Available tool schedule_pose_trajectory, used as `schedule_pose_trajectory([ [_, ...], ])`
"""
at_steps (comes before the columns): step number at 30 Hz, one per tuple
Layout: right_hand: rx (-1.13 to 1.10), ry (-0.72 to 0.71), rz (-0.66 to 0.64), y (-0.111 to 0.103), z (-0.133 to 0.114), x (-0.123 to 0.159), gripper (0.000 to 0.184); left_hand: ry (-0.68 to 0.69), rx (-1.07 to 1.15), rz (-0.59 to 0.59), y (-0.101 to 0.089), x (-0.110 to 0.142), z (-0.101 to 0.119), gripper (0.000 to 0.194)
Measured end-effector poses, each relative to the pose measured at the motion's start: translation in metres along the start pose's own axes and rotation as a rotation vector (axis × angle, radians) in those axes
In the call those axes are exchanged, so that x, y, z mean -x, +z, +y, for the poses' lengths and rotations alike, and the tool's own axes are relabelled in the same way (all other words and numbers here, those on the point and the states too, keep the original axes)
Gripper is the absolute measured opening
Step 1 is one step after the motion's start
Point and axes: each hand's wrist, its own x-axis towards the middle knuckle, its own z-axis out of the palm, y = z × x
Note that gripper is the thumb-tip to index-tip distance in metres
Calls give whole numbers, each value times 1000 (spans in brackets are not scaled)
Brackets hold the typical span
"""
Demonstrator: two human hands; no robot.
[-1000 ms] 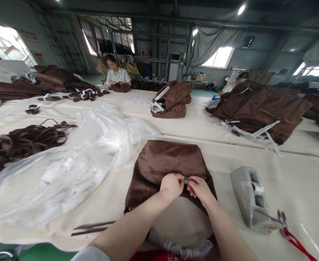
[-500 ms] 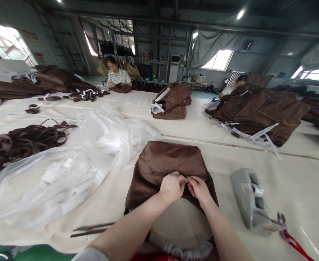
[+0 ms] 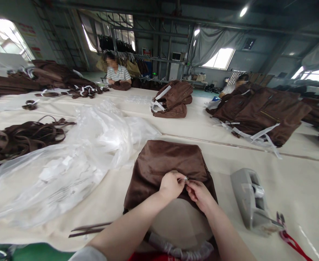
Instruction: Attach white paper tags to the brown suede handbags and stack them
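Note:
A brown leather bag (image 3: 172, 154) lies in front of me, with a zipped slit across its face. Its handle (image 3: 181, 249), wrapped in clear plastic, curves toward me at the bottom. Over the bag's near edge, my left hand (image 3: 172, 186) is closed in a pinch, a small whitish piece (image 3: 185, 178) showing at its fingertips. My right hand (image 3: 199, 194) meets it there, thumb and fingers pinched at the same piece. What exactly the piece is cannot be made out, and the fingers partly cover it.
Right of the bag stands a grey tape dispenser (image 3: 248, 199), with red-handled snips (image 3: 286, 228) beside it. On the left are clear plastic bags (image 3: 74, 181) and a heap of brown straps (image 3: 25, 139). More brown bags (image 3: 260, 112) lie across the table. Two people sit beyond.
The whitish piece between my fingertips shows more now. My right hand has shifted slightly down and turned, its fingers curled more. The bag has hardly moved.

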Motion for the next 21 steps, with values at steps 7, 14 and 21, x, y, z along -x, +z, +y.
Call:
schedule_pose_trajectory([
  [7, -45, -27, 7, 1, -1, 1, 33, 301, -402, -73, -17, 11, 14, 28],
  [14, -56, -31, 27, 0, -3, 2, 33, 369, -459, -105, -22, 12, 16, 29],
  [21, -93, -2, 57, -4, -5, 2, 28, 449, -413, -89, -23, 15, 17, 26],
])
